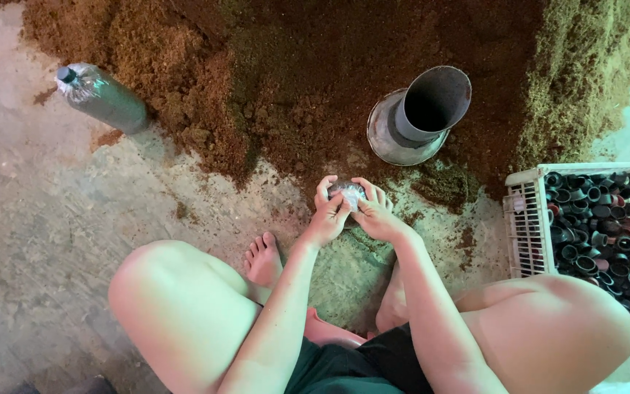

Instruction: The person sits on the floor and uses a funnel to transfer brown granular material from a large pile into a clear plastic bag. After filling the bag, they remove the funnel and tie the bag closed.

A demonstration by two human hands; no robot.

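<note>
- Our left hand (pixel 327 212) and right hand (pixel 375 211) both clasp the plastic bag (pixel 347 192) top
- Judged step: gathering the neck; likely needs a ring (pixel 598 241) next

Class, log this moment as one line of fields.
left hand: gathers clear bag top | right hand: same bag top | nearby: metal funnel, crate of dark rings, filled bag, sawdust pile

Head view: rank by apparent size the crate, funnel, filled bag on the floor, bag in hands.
1. Crate, partly cut off by the frame.
2. Funnel.
3. Filled bag; close to the funnel, so that order is unsure.
4. Bag in hands, mostly hidden by the left hand and right hand.
</note>
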